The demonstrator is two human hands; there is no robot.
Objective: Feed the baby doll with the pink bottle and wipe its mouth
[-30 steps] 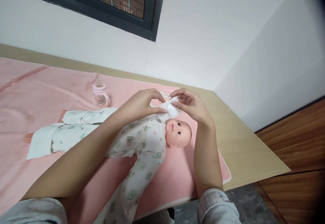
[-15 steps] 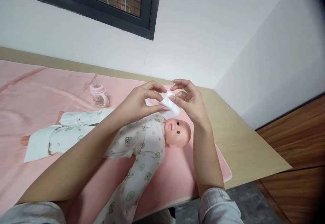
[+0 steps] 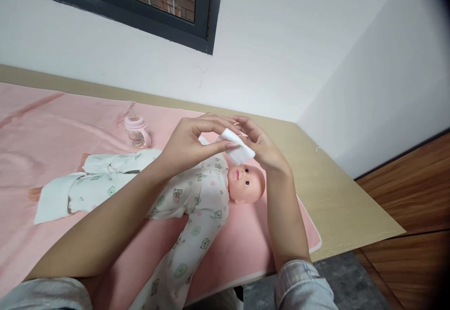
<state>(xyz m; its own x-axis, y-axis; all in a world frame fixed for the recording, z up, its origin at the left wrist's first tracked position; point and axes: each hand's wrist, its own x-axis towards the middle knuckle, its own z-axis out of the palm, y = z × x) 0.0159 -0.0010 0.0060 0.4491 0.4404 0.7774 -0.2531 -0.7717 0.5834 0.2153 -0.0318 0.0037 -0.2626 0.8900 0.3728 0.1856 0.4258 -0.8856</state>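
A small folded white cloth (image 3: pixel 239 149) is pinched between my two hands, just above the doll's head. My left hand (image 3: pixel 195 143) grips its left side, thumb on the near face and fingers behind. My right hand (image 3: pixel 262 143) closes on its upper right edge, with those fingertips partly hidden. Beneath lies a baby doll (image 3: pixel 248 184) on its back, head to the right, its face showing under the cloth. It wears a white suit (image 3: pixel 176 192) printed with green animals. One sleeve stretches toward me, and my left forearm crosses over the body.
A pink-lidded baby bottle (image 3: pixel 137 132) with a handle stands beyond the doll's legs. A pink blanket (image 3: pixel 42 127) covers much of the tan table (image 3: pixel 337 211). White walls and a dark window frame (image 3: pixel 202 28) are behind; wooden panels (image 3: pixel 415 197) stand at right.
The white cloth has gone from loosely crumpled to a flatter, neater folded piece. My fingers have drawn closer together around it, and my right hand has turned inward. Doll and bottle stay put.
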